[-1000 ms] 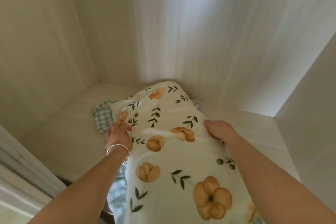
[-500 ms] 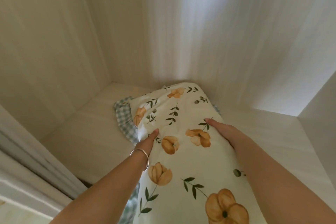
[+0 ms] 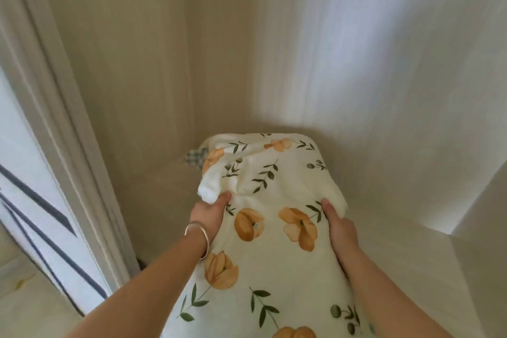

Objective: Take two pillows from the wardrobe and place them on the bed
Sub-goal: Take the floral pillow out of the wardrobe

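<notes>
A cream pillow (image 3: 271,263) printed with orange flowers and green leaves lies lengthwise between my forearms, its far end inside the pale wooden wardrobe (image 3: 153,96). My left hand (image 3: 210,214), a silver bangle on its wrist, pinches a bunched fold of the cover on the pillow's left side. My right hand (image 3: 340,228) grips the pillow's right edge, thumb on top. A checked blue-green corner (image 3: 195,157) sticks out beneath the far left end; I cannot tell whether it is a second pillow.
The wardrobe's left side wall and back panel enclose the pillow closely. The door frame (image 3: 68,145) runs down the left. A white fabric with dark stripes (image 3: 35,214) hangs outside it. A lighter wall panel (image 3: 482,228) stands on the right.
The pillow has risen and come toward me. My left hand went from lying flat beside it to pinching its cover. The view has swung right, bringing the door frame in on the left.
</notes>
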